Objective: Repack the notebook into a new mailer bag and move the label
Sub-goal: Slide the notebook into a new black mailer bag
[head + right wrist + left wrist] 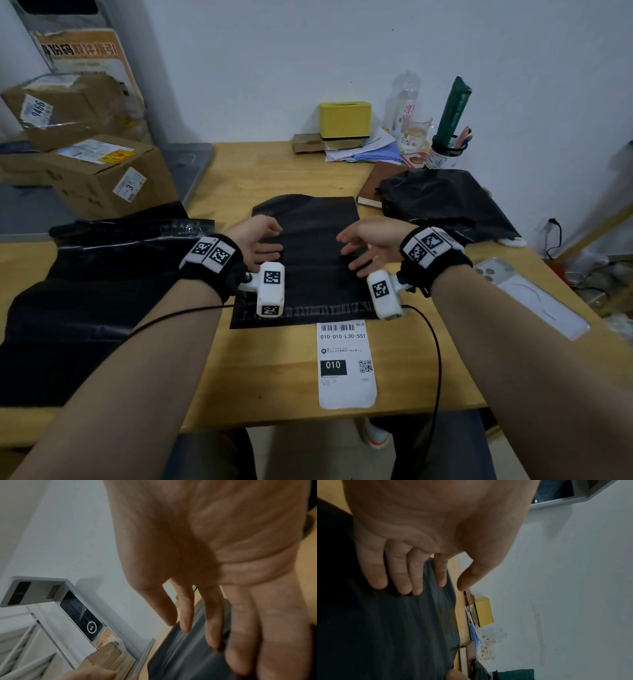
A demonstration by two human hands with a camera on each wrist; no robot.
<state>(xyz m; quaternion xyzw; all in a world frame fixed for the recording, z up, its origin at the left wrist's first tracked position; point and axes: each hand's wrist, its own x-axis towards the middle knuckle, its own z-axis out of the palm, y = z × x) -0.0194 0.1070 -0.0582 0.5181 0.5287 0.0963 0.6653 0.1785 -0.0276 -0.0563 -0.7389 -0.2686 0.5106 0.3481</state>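
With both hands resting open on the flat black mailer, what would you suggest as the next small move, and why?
Probably reach the right hand to the brown notebook at the far right. It lies outside any bag, partly under the crumpled black bag, while the new mailer lies flat under both hands and the label waits loose on the table.

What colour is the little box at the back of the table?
Yellow. The box shows best in the head view.
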